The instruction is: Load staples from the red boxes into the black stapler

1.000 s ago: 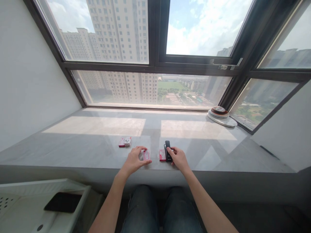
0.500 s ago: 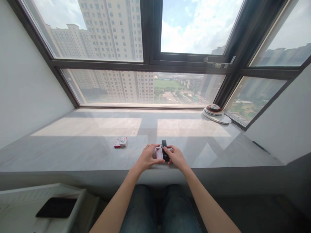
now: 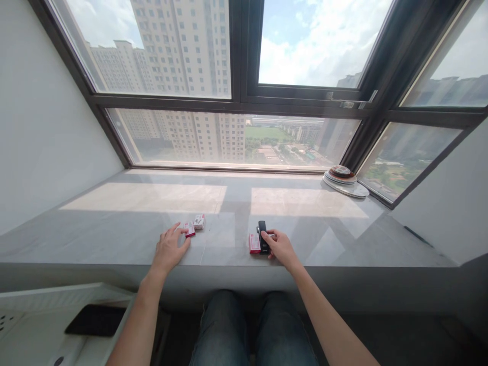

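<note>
My right hand [image 3: 281,248] grips a black stapler [image 3: 263,239] on the sill, thumb on top and fingers along its right side. A red and white box [image 3: 254,244] lies against the stapler's left side. Farther left, my left hand [image 3: 170,249] has its fingers and thumb around a smaller-looking red and white box [image 3: 189,229]; part of this box is covered by a fingertip. Just beyond it sits a small white box [image 3: 199,221] with dark print.
A stack of plates or round mats [image 3: 345,181] sits in the sill's far right corner, by the dark window frame [image 3: 229,105]. Below left, a black flat object [image 3: 95,320] lies on a white surface [image 3: 30,351]. The pale stone sill [image 3: 114,244] ends just before my knees.
My left hand has left the box beside the stapler and moved left to the other red and white box, which has shifted slightly nearer me, away from the white box. My right hand stays on the stapler.
</note>
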The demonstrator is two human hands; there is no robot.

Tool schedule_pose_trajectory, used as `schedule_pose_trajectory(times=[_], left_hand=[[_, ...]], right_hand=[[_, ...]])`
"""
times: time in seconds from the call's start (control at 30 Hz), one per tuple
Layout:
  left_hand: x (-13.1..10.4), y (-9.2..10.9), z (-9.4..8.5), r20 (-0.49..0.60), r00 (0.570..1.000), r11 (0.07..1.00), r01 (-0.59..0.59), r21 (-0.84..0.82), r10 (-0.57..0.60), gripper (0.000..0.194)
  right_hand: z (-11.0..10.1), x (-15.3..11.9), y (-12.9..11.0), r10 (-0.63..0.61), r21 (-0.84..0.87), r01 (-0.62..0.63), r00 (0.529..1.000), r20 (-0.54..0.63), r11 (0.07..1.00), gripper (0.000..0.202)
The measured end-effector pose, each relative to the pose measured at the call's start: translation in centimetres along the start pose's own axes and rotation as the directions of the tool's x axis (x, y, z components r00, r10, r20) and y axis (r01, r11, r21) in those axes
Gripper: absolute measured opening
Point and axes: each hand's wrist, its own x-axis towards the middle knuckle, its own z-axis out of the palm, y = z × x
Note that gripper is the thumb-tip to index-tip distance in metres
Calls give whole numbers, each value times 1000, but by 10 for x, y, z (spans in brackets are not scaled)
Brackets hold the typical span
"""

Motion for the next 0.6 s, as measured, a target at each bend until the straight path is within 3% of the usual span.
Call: schedule_pose_trajectory(times=[0.1, 0.2, 0.33, 0.47, 0.6], left_hand=[[-14, 5, -7, 87, 991, 980, -86, -177, 103, 27], [-25, 26, -14, 175, 971, 943, -103, -317, 165, 25], [-35, 84, -7, 233, 940, 885, -122, -450, 248, 38], [-30, 152, 15, 186, 904, 780, -211, -589, 384, 47], [-17, 188, 40, 268, 826, 667, -164, -727, 496, 56]], right_hand=[[1, -1, -1, -2, -5, 1, 1000, -4, 1000, 58], [1, -1, -1, -3, -4, 3, 1000, -3, 1000, 59], [1, -1, 0, -1, 6, 1, 1000, -6, 1000, 59], [2, -1, -2, -2, 15, 2, 1000, -7, 1000, 59], [0, -2, -5, 0, 20, 0, 1000, 2, 1000, 60]])
